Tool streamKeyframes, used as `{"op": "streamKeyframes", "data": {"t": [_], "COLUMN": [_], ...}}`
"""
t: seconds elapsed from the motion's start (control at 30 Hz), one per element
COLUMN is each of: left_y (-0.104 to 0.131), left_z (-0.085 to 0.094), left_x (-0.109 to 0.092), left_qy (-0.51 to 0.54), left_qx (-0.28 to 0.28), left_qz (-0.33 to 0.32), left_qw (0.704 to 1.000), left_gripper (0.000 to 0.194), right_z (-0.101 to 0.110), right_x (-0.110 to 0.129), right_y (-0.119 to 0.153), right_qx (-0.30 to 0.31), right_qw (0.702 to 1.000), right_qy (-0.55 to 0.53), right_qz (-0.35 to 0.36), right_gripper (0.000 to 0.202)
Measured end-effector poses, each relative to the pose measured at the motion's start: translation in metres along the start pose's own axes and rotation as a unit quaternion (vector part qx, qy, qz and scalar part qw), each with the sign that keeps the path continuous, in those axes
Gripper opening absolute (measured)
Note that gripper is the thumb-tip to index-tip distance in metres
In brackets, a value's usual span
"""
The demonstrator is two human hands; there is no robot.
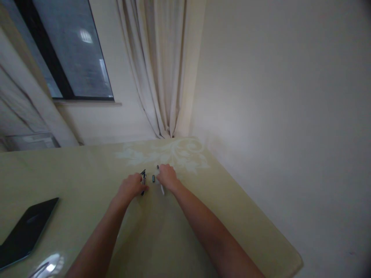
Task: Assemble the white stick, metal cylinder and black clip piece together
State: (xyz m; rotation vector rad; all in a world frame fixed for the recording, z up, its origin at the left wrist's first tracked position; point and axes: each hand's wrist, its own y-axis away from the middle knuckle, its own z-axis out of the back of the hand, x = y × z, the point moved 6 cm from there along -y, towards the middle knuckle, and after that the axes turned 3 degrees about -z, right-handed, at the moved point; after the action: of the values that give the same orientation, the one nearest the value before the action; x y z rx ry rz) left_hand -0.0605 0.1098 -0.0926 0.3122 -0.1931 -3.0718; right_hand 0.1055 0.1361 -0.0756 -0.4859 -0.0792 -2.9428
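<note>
My left hand [133, 186] is closed around a small dark and silver object [143, 180], too small to name, over the middle of the table. Just right of it, a small dark cylinder [153, 178] lies on the tabletop between my hands. My right hand [167, 175] has its fingers pressed together. A slim whitish stick [162, 189] shows below those fingers, and a tiny dark piece [158, 167] is at their upper left. Whether the stick and the tiny piece are one object is hidden by my right hand.
The pale green table [78, 173] has a leaf pattern at its far edge. A dark tablet [30, 227] lies at the left. A shiny clear item [49, 265] is at the lower left. Curtains [162, 69] and a wall [278, 116] stand behind and to the right.
</note>
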Motion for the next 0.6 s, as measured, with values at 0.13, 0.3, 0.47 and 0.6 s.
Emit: {"op": "streamKeyframes", "data": {"t": [0.13,0.3,0.47,0.6], "left_y": [0.003,0.004,0.005,0.006], "left_z": [0.003,0.007,0.010,0.014], "left_x": [-0.003,-0.002,0.006,0.012], "left_qy": [-0.014,-0.021,-0.029,-0.042], "left_qx": [0.003,0.009,0.016,0.010], "left_qz": [0.000,0.011,0.022,0.032], "left_qw": [1.000,1.000,0.999,0.999], "left_gripper": [0.041,0.043,0.039,0.048], "right_z": [-0.004,0.002,0.017,0.036], "right_x": [0.000,-0.003,-0.034,-0.072], "right_y": [0.000,0.010,0.029,0.042], "right_qx": [-0.007,-0.014,-0.003,0.003], "right_qw": [1.000,0.999,0.999,0.997], "right_qy": [0.013,0.031,0.050,0.068], "right_qz": [-0.007,-0.004,-0.001,-0.019], "right_gripper": [0.031,0.032,0.035,0.032]}}
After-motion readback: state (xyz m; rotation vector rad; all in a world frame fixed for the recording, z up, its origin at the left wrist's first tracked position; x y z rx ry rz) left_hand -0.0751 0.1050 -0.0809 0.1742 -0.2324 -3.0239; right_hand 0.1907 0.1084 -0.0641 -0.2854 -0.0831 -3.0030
